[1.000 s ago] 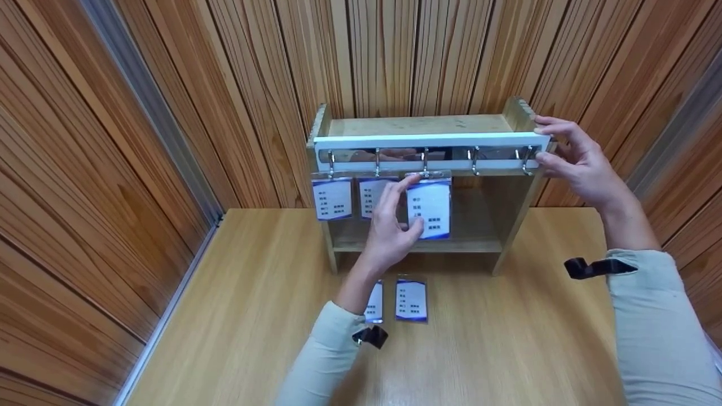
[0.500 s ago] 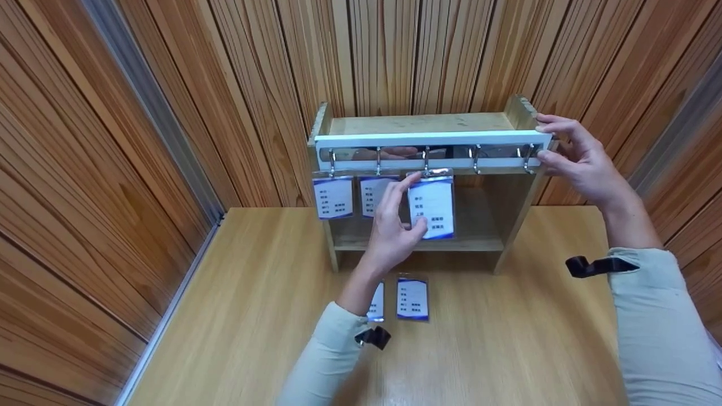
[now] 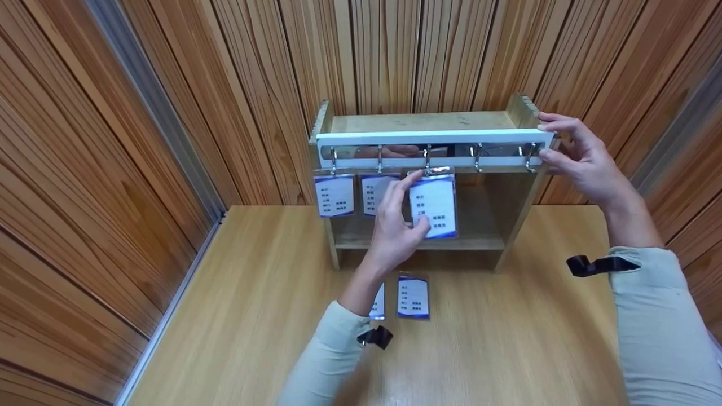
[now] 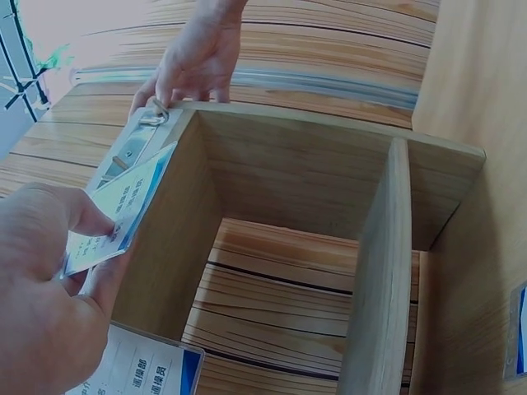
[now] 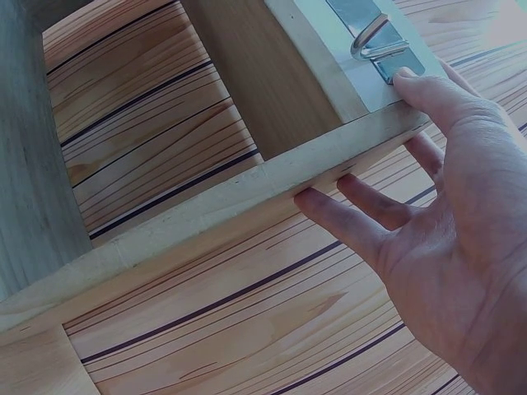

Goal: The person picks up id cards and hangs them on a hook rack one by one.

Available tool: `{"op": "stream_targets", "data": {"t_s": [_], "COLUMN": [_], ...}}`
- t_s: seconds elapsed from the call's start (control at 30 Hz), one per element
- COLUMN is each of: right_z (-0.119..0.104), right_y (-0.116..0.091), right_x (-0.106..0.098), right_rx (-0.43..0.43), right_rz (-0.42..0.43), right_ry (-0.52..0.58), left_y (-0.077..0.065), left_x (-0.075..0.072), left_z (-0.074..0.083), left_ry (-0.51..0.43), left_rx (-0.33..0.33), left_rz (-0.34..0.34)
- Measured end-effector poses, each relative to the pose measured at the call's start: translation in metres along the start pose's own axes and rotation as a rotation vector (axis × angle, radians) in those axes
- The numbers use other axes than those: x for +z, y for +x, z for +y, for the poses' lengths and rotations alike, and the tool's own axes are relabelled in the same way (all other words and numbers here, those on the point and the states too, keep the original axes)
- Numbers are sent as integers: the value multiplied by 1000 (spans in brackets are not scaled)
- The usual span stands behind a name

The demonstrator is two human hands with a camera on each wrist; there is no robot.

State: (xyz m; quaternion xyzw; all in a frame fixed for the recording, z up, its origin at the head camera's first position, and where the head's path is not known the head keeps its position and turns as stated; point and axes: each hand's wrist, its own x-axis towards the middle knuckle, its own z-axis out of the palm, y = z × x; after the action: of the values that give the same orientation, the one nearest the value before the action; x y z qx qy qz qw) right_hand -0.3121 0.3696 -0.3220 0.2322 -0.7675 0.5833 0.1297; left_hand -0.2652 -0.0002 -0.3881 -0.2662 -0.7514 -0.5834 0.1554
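Note:
My left hand (image 3: 395, 225) pinches a clear-sleeved badge (image 3: 437, 206) with a white and blue card, thumb on its face. The badge's top edge is at the middle hook (image 3: 427, 155) of a white hook rail (image 3: 474, 137); whether it is caught on the hook I cannot tell. Two more badges hang at the left, one on the leftmost hook (image 3: 337, 196) and one beside it (image 3: 372, 192), partly behind my left hand. My right hand (image 3: 586, 163) grips the rail's right end, thumb in front and fingers at the side of the wooden shelf (image 5: 272, 177).
The shelf (image 3: 496, 225) stands on a wooden table (image 3: 507, 338) against a slatted wall (image 3: 383, 56). One badge (image 3: 413, 297) lies on the table before it; another (image 3: 378, 301) is partly behind my left forearm. Two hooks at the right (image 3: 478, 158) hold no badge.
The pinched badge tilts slightly and its top edge has risen a little at the middle hook. Both hands keep their holds; the whole view has shifted slightly.

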Motion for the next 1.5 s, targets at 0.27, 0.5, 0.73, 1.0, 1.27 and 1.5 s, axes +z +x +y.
{"op": "stream_targets", "data": {"t_s": [0.27, 0.5, 0.73, 1.0, 1.27, 1.5], "right_z": [1, 1, 1, 1, 0, 1], "right_y": [2, 1, 0, -1, 1, 0], "right_x": [0, 0, -2, -1, 1, 0], "right_rx": [-11, -4, -3, -10, -17, -5], "right_rz": [-10, -4, 0, 2, -7, 3], "right_ry": [52, 34, 26, 40, 65, 34], "left_y": [1, 1, 2, 5, 5, 5], "left_x": [1, 2, 2, 1, 4, 12], "left_z": [0, -2, 0, 0, -3, -15], "left_ry": [4, 33, 103, 146, 144, 134], "left_rx": [0, 8, 15, -20, -26, 8], "left_rz": [9, 17, 19, 0, 37, 123]}}
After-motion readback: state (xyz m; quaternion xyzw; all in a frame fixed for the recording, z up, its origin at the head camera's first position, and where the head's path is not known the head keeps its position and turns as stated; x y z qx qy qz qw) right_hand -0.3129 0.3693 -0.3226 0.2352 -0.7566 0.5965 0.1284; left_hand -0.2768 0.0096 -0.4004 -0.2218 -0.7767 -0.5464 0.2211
